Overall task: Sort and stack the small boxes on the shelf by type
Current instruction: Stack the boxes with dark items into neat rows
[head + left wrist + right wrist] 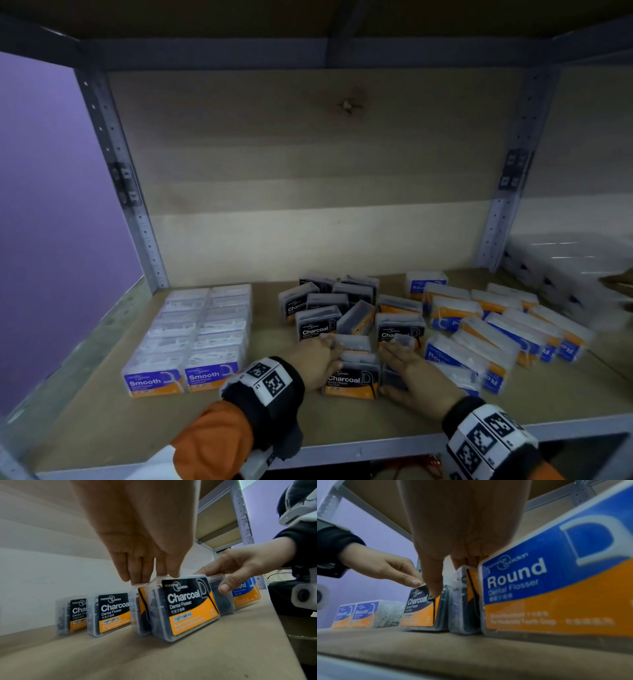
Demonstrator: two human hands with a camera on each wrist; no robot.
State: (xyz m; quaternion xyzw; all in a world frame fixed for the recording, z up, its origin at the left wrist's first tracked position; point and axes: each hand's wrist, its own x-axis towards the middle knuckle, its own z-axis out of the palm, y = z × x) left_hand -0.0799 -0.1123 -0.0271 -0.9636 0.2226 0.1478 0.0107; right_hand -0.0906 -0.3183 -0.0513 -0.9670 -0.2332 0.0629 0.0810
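Black-and-orange Charcoal boxes [325, 301] lie jumbled mid-shelf. The front Charcoal box [352, 380] [185, 607] [421, 609] stands upright near the shelf edge. My left hand [318, 359] [142, 561] [385, 566] rests straight fingers on its top and on the box behind [354, 342] [139, 609]. My right hand [411, 370] [240, 566] [462, 534] grips the neighbouring Charcoal box [392, 375] [221, 599] [462, 601], fingers over its top, thumb on its near side. Smooth boxes [191, 332] form two neat rows at left. Round boxes [496, 329] [556, 588] lie scattered at right.
Bare shelf board [239, 421] runs along the front, ending at a metal edge [342, 448]. Perforated metal uprights [116, 171] [507, 205] frame the bay, with a wooden back panel and another shelf above. White boxes [565, 267] sit in the bay to the right.
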